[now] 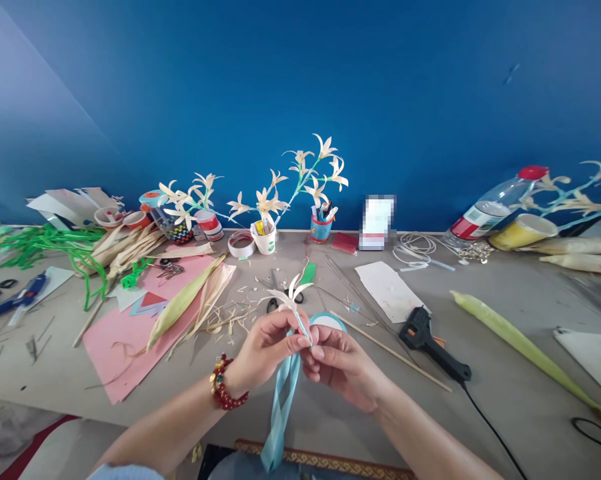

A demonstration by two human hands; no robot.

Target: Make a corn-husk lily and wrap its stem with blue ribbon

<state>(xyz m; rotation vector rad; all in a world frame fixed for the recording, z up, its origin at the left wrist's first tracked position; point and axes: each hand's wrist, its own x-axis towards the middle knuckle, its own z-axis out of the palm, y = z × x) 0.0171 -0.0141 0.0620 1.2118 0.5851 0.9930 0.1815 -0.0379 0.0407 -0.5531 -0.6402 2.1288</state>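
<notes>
A cream flower (291, 293) with narrow pointed petals stands upright in my left hand (273, 341). My left thumb and fingers are closed around its short stem (303, 327), which is wrapped in light blue. My right hand (343, 367) pinches the lower end of that stem from the other side, its fingertips touching or almost touching those of the left. From between the hands a light blue ribbon (280, 417) hangs in a long loop past the table edge. Just behind the hands lies a round ribbon roll (329, 320), partly hidden by them.
A black glue gun (430, 343) with a cord lies at right, near a thin wooden stick (395, 353). Pink paper (123, 350) and corn husks (185, 300) spread at left. Along the wall stand finished flowers in a paper cup (264, 241), a pen holder (321, 230) and a bottle (485, 213).
</notes>
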